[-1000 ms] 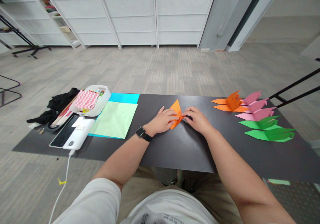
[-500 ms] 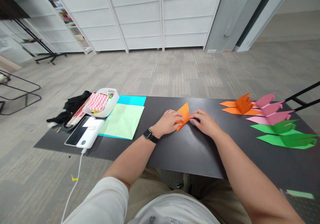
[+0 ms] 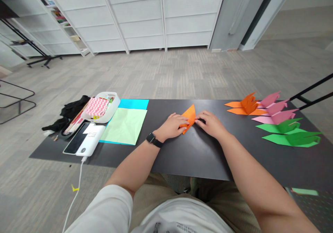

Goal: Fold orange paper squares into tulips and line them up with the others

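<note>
Orange folded paper, a pointed kite-like shape (image 3: 189, 116), lies flat on the black desk (image 3: 197, 153) in front of the person, pinned between both hands. Left hand (image 3: 172, 126), a dark smartwatch (image 3: 151, 138) on its wrist, presses down with fingers (image 3: 182, 122) nearly straight on the paper's left side. Right hand (image 3: 211, 123) rests with fingers curled low, tips touching the paper's right edge. To the left lie a pale green sheet (image 3: 125, 125) over a blue sheet (image 3: 135, 103), a white power bank (image 3: 85, 143) and a white tray (image 3: 104, 106). At far right stand finished orange (image 3: 246, 106), pink (image 3: 274, 109) and green paper models (image 3: 288, 132), well apart.
</note>
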Available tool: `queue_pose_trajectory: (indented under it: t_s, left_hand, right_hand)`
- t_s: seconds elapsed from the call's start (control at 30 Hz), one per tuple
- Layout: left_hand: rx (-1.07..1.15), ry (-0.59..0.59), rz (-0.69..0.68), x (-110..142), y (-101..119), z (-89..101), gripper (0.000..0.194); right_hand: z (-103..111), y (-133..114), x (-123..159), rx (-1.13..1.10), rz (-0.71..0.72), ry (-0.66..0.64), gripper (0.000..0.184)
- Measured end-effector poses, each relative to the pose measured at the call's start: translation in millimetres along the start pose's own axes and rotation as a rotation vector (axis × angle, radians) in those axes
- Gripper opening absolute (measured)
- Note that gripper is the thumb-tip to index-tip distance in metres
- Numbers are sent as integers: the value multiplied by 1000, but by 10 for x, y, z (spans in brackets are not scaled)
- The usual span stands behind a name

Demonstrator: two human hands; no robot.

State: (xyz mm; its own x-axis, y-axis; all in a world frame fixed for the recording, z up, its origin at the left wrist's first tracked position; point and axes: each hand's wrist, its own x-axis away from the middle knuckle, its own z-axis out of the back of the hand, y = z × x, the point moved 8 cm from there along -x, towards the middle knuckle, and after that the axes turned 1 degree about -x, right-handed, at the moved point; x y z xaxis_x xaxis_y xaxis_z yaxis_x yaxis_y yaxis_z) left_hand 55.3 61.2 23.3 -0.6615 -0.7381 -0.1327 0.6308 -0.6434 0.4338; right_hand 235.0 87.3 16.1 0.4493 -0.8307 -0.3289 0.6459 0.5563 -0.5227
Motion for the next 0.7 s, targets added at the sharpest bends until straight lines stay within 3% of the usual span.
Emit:
queue_pose_trajectory:
  t_s: [0.4, 0.57, 0.7]
  left_hand:
    - [80, -33, -50, 14, 64, 10, 25]
    - [35, -16, -28, 13, 92, 13, 19]
    - [53, -13, 12, -1, 64, 0, 25]
  right_hand:
    - [-21, 102, 7, 34, -57, -6, 12]
    - [-46, 156, 9, 48, -72, -4, 9]
    - [-65, 179, 6, 85, -89, -8, 10]
